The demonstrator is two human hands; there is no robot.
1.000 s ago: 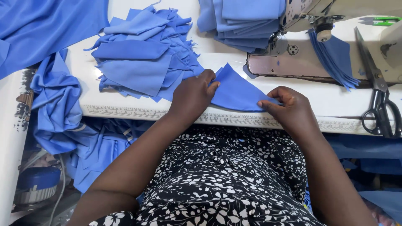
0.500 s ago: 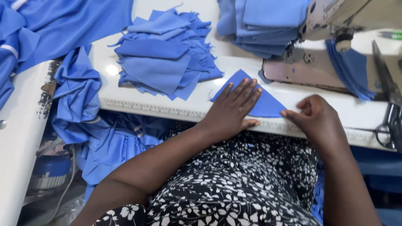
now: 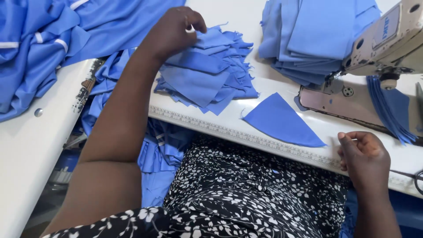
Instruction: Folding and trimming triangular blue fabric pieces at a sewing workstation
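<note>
— Where do we have our hands?

— Our left hand (image 3: 174, 33) reaches up to the loose pile of cut blue pieces (image 3: 209, 72) on the white worktop (image 3: 264, 128); its fingers are curled and pinched at the pile's top edge, on a small pale scrap or the topmost piece, we cannot tell which. Our right hand (image 3: 363, 156) rests at the worktop's near edge, fingers loosely curled, thumb meeting a fingertip, with nothing that we can make out between them.

— And the single piece?

— The folded blue wedge (image 3: 282, 121) lies flat between our hands, just above the printed ruler strip (image 3: 246, 136) along the worktop's front edge. Neither hand touches it.

— What sits around it?

— A neat stack of folded blue fabric (image 3: 317, 37) stands behind it, beside the cream sewing machine (image 3: 392, 37), which bears a small blue rectangular label on its side. Blue strips (image 3: 387, 110) hang under the machine head. A heap of blue garments (image 3: 53, 44) with white trim lies far left.
</note>
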